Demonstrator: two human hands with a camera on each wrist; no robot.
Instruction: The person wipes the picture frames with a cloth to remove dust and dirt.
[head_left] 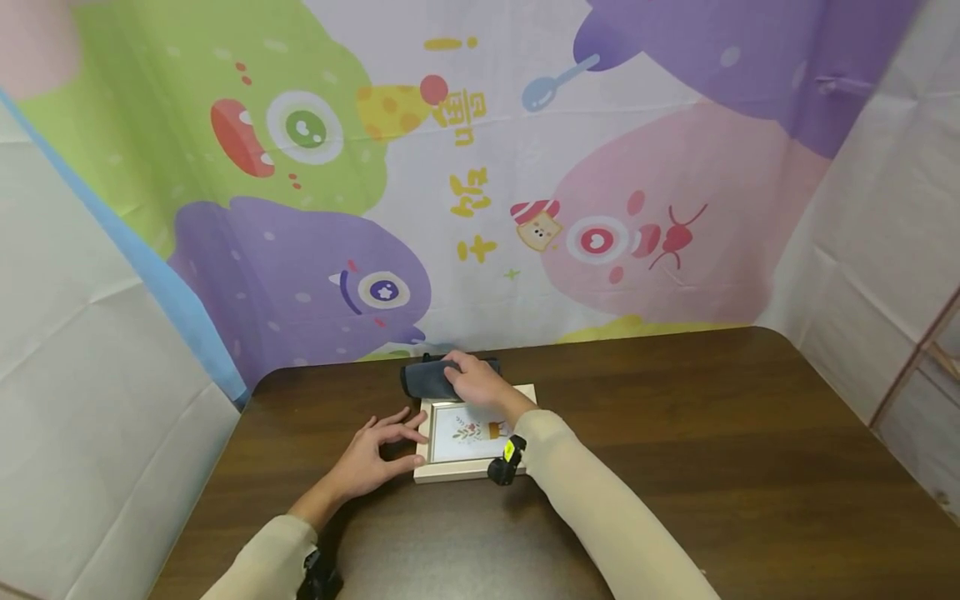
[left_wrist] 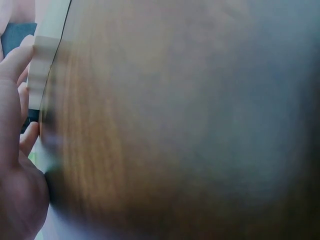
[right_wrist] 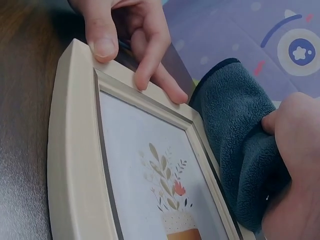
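Observation:
A cream picture frame (head_left: 457,473) lies flat on the table, its picture (right_wrist: 145,130) showing a potted plant with leaves and a red flower. My right hand (head_left: 480,385) grips a dark blue-grey fleecy cloth (right_wrist: 232,110), bunched along the far side of the frame. The thumb presses into the cloth from above. At the frame's left side rests my left hand (head_left: 366,458), thumb and spread fingertips touching the border. In the left wrist view only part of that hand (left_wrist: 17,150) shows, beside the frame's pale edge (left_wrist: 47,65).
The dark brown wooden table (head_left: 720,467) has rounded far corners. Behind it hangs a cloth backdrop (head_left: 510,317) with cartoon monsters, close to the cloth. White fabric panels (head_left: 97,358) stand along both sides. A small black wrist camera (head_left: 506,467) overlaps the frame in the head view.

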